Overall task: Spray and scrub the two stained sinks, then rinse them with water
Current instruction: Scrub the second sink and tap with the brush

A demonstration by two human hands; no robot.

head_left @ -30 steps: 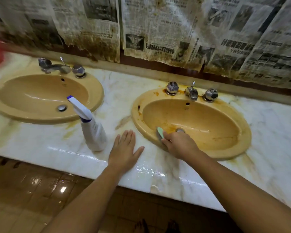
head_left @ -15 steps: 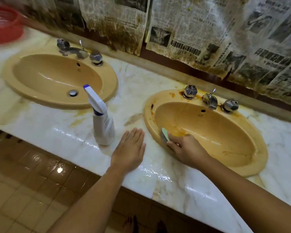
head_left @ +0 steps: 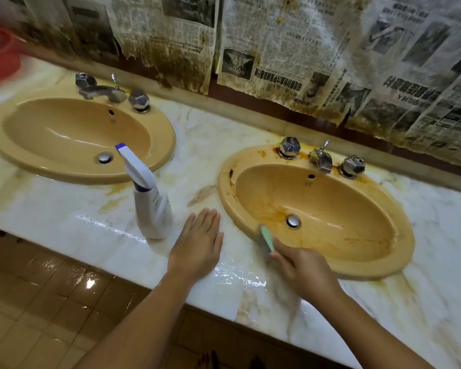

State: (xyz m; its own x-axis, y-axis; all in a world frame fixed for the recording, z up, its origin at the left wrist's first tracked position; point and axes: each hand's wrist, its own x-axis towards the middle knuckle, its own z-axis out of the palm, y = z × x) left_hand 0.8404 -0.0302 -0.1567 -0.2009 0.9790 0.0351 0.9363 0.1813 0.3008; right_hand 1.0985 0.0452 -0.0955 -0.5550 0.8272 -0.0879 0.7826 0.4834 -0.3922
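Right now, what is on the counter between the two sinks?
In the head view, a white spray bottle stands on the counter between the left sink and the right sink; the left hand lies flat beside it, nearer the right sink.

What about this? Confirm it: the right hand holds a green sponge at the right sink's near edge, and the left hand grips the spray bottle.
Wrong on the left hand: the head view shows it flat on the counter beside the spray bottle, gripping nothing. The right hand does hold the green sponge at the near edge of the right sink.
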